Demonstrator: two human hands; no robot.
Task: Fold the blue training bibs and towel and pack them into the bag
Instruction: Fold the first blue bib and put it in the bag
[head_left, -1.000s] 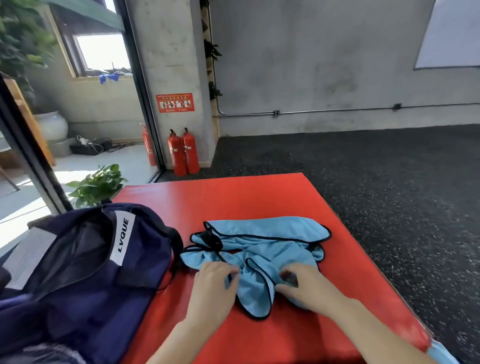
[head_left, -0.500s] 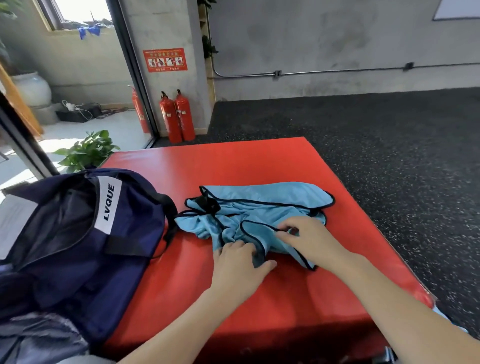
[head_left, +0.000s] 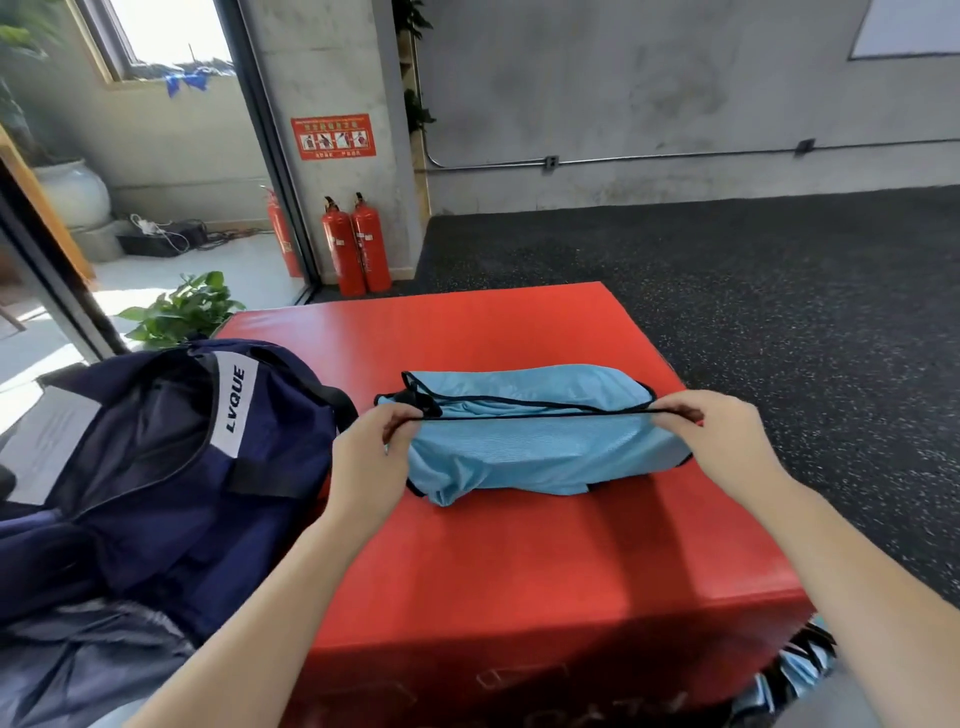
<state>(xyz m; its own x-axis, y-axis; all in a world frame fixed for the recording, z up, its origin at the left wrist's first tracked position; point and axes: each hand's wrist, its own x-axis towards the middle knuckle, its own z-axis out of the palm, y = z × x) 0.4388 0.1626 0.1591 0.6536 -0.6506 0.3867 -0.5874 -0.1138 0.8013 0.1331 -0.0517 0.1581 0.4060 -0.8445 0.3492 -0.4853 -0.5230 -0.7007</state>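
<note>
Both hands, left (head_left: 371, 457) and right (head_left: 727, 441), now pinch the bib (head_left: 535, 447) edge taut instead of pressing it, so folding can begin.

"lvque" on the navy bag's (head_left: 171, 467) white strip (head_left: 235, 402)
</note>
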